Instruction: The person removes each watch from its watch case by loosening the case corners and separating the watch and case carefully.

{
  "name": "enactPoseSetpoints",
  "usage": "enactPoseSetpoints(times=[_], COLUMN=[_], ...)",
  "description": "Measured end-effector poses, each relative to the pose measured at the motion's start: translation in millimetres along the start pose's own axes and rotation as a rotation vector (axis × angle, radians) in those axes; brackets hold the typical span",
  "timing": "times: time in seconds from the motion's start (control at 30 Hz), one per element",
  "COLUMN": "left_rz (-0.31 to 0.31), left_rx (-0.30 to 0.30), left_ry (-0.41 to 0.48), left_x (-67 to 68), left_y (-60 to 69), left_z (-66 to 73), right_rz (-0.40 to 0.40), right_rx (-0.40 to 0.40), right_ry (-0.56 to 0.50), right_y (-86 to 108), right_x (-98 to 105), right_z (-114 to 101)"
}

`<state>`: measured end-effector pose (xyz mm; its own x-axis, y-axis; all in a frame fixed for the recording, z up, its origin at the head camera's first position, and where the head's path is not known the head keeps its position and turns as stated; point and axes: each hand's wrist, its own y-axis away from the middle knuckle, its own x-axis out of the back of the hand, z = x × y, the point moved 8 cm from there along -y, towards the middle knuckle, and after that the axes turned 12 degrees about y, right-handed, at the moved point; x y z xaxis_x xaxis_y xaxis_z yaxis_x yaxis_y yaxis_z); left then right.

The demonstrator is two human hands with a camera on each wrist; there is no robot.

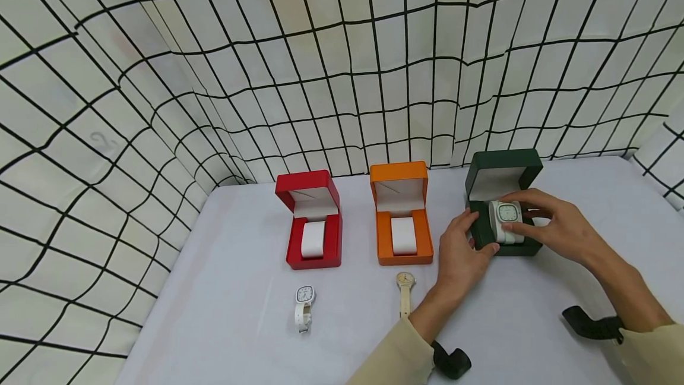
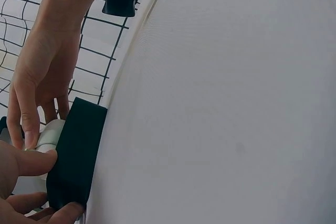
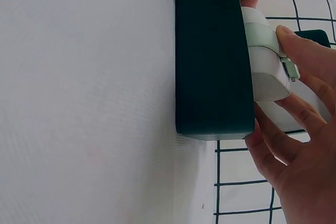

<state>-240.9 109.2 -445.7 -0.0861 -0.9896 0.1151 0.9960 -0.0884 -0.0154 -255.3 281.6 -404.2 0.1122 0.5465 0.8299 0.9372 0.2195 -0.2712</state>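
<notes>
An open dark green watch box (image 1: 504,160) stands at the right in the head view. Inside its base sits a white cushion (image 3: 269,86) with a pale green, square-faced watch (image 1: 507,212) strapped round it. My right hand (image 1: 566,227) grips the watch and cushion from the right, thumb by the watch face. The box's left side and front corner are held by my left hand (image 1: 462,248). In the right wrist view, the pale strap (image 3: 262,36) circles the cushion, which stands partly above the box rim. Part of the cushion is hidden by the box.
An orange box (image 1: 378,242) and a red box (image 1: 295,248), each open with a white cushion, stand to the left. In front lie a cream watch (image 1: 405,280) and a white watch (image 1: 305,294). A black wire grid (image 1: 374,70) rises behind the white table (image 1: 235,290).
</notes>
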Motion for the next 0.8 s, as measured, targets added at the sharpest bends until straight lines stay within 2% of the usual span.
enactPoseSetpoints(times=[0.8], left_rz=[-0.010], left_rx=[-0.002], left_ry=[-0.014], left_x=[0.0], left_y=[1.1], left_z=[2.3], right_rz=[0.026], right_rx=[-0.014], right_ry=[-0.058], right_y=[2.5], right_x=[6.3], right_z=[0.7])
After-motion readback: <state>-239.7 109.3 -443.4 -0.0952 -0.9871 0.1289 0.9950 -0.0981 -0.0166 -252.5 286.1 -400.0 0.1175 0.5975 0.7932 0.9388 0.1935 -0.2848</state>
